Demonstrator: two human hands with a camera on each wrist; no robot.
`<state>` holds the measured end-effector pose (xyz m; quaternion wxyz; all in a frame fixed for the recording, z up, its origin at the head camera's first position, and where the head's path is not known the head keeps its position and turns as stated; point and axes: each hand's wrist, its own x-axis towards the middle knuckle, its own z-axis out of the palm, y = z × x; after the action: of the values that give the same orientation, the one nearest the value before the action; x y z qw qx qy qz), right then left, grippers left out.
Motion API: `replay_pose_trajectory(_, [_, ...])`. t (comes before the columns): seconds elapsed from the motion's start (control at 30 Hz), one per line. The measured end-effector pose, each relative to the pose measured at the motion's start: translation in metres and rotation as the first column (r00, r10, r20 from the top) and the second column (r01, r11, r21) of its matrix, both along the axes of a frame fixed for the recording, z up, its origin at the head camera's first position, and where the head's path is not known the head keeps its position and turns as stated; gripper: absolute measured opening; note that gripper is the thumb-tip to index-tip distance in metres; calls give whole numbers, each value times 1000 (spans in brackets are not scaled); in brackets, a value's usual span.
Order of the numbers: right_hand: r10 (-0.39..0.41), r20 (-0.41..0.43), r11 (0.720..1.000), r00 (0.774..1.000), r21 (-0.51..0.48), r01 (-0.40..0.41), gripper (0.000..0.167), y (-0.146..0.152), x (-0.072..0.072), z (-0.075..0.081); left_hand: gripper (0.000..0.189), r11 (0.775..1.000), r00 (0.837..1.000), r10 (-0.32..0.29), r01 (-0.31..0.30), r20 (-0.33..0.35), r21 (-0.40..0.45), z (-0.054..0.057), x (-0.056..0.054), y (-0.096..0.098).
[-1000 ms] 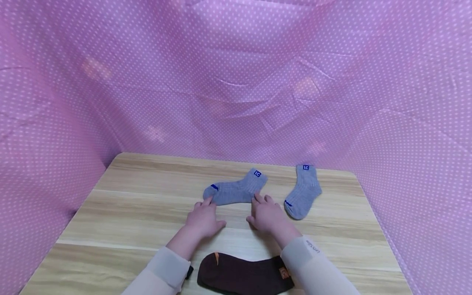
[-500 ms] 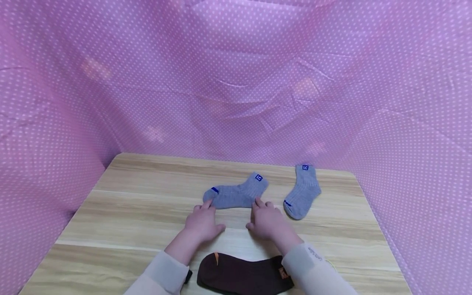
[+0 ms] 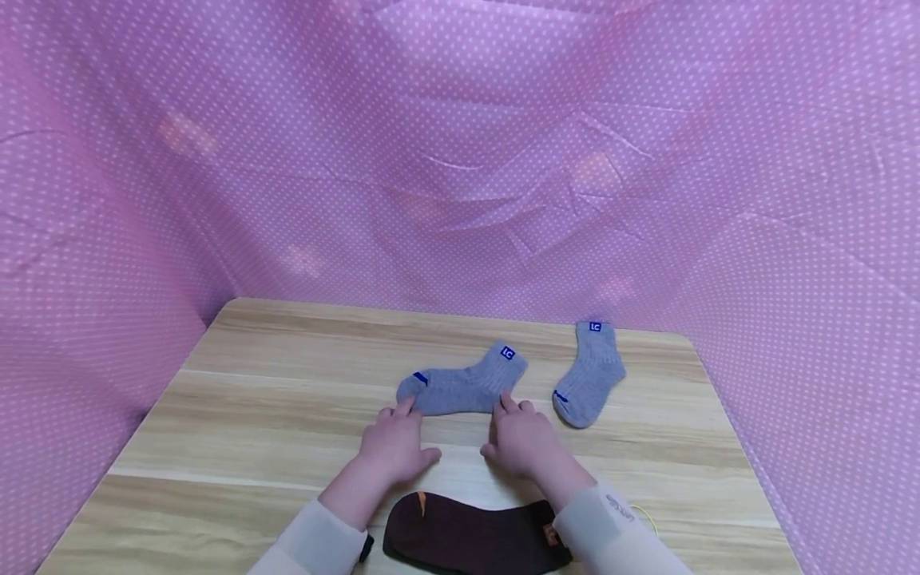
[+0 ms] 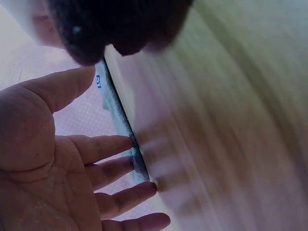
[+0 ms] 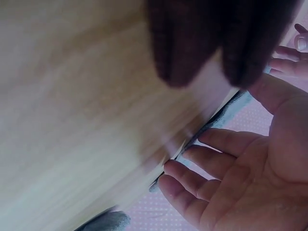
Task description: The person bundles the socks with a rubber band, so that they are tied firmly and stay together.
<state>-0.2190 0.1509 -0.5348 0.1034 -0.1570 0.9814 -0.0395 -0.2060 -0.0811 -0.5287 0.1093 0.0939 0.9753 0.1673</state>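
Observation:
A grey sock (image 3: 456, 391) with a blue toe mark and a blue label lies flat on the wooden table, toe to the left. My left hand (image 3: 394, 443) rests its fingertips on the toe end, fingers fairly straight and thumb spread. At the heel, the fingertips of my right hand (image 3: 523, 438) touch the sock's near edge. In the left wrist view the left hand (image 4: 62, 159) shows an uncurled palm, its fingertips against the grey sock (image 4: 115, 108). The right wrist view has the right hand (image 5: 245, 178) with lightly bent fingers along the sock's edge.
A second grey sock (image 3: 591, 375) lies right of my right hand. Between my forearms, nearer me, are dark brown socks (image 3: 474, 535) with orange marks. The wooden table (image 3: 216, 431) is backed by a pink dotted cloth (image 3: 460, 160). A thin yellow loop (image 3: 647, 519) sits beside the right sleeve.
The middle grey sock has slid toward me and slightly right, with both hands' fingertips staying on it. The other grey sock and the brown socks stay in place.

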Motion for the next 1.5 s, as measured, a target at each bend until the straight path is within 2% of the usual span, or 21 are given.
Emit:
replay_pose_trajectory(0.47, [49, -59, 999, 997, 9, -48, 72, -2, 11, 4, 75, 999, 1000, -9, 9, -8, -32, 2, 5, 1])
replay_pose_trajectory(0.53, [52, -69, 998, 996, -28, -54, 67, -1, 10, 3, 74, 999, 1000, -7, 6, -17, -32, 0, 5, 0])
replay_pose_trajectory(0.6, [31, -86, 993, 996, -107, -40, 54, 1, 8, 4, 73, 1000, 999, -7, 6, -35, -24, 0, 5, -1])
replay_pose_trajectory(0.7, [-38, -133, 972, 990, -235, 5, 40, 8, 3, 8, 71, 1000, 997, -3, 3, -80, -8, 2, 1, -4])
replay_pose_trajectory(0.77, [-96, -160, 954, 982, -295, 46, 37, 14, -1, 13, 70, 1000, 993, 7, -6, -117, 9, 6, -3, -7])
replay_pose_trajectory(0.87, [-144, -173, 942, 974, -327, 81, 44, 22, -8, 19, 73, 999, 987, 34, -30, -156, 32, 9, -12, -10])
replay_pose_trajectory(0.97, [-156, -166, 939, 974, -330, 94, 50, 30, -20, 16, 75, 998, 986, 49, -41, -158, 55, 10, -20, -9])
replay_pose_trajectory(1.17, [-195, -168, 944, 966, -300, 138, 49, 42, -45, -2, 60, 995, 990, 85, -77, -115, 68, 6, -35, -4])
replay_pose_trajectory(1.3, [-217, -169, 941, 961, -299, 159, 56, 45, -55, -8, 63, 991, 989, 118, -111, -90, 75, 4, -39, -2])
replay_pose_trajectory(1.5, [-190, -189, 955, 963, -264, 136, 56, 42, -63, -8, 67, 993, 990, 110, -105, -90, 59, 2, -41, 0])
